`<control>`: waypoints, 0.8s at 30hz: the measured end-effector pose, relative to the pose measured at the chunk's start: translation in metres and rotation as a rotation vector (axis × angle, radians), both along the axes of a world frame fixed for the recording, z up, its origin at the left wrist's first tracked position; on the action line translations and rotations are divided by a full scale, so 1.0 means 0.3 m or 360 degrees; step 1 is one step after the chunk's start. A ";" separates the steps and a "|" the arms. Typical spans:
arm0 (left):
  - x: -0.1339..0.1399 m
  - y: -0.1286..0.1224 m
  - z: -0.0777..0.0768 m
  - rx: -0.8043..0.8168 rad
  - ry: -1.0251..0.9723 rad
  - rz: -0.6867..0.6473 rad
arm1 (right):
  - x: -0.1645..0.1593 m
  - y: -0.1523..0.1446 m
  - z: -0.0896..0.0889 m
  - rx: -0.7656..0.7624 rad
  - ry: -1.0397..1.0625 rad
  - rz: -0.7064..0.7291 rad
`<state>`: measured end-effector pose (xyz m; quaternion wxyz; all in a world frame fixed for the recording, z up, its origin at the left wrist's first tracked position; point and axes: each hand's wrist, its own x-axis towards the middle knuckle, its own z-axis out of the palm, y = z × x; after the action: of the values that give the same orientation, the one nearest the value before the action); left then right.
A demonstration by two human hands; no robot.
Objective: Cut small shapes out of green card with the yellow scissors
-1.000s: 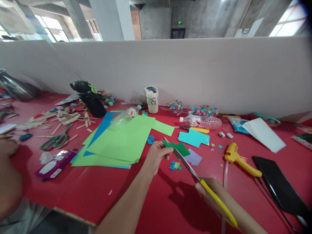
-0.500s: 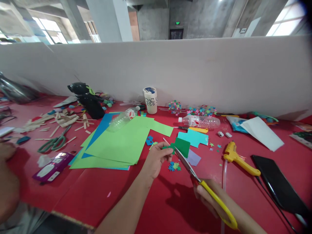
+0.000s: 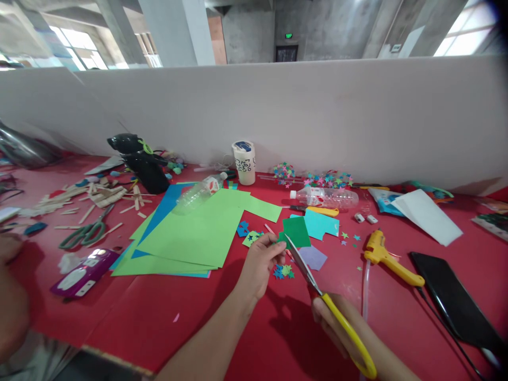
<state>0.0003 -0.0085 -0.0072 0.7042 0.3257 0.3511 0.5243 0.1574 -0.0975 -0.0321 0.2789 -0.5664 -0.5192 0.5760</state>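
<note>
Between the thumb and fingers of my left hand (image 3: 260,263) is pinched a dark green piece of paper (image 3: 297,231). My right hand (image 3: 335,323) grips yellow-handled scissors (image 3: 305,270), their blade tips touching the green paper's lower left edge. Below my left fingers lies a small pile of blue and green paper stars (image 3: 283,272). A lilac paper piece (image 3: 313,257) rests on the red table just past the blades. Cyan paper (image 3: 320,224) lies behind it, and a light green scrap with blue stars (image 3: 252,239) sits left of the green paper.
Large light green sheets (image 3: 194,233) spread to the left, a plastic bottle (image 3: 202,190) on them. A yellow glue gun (image 3: 391,257) and black phone (image 3: 452,299) lie right. Green scissors (image 3: 89,231) and a purple box (image 3: 85,273) are at left, near another person's arm (image 3: 11,301).
The green paper has turned slightly in my left fingers, and the scissors have shifted a little left and closed somewhat. More of the star-marked light green scrap now shows.
</note>
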 end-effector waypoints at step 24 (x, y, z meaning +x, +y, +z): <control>-0.016 0.005 0.002 0.0026 0.0139 0.0005 | 0.004 0.005 -0.008 0.0029 -0.0104 -0.0084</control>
<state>-0.0044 -0.0068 -0.0065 0.6847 0.3532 0.3777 0.5135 0.1586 -0.0961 -0.0344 0.2820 -0.5959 -0.5181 0.5449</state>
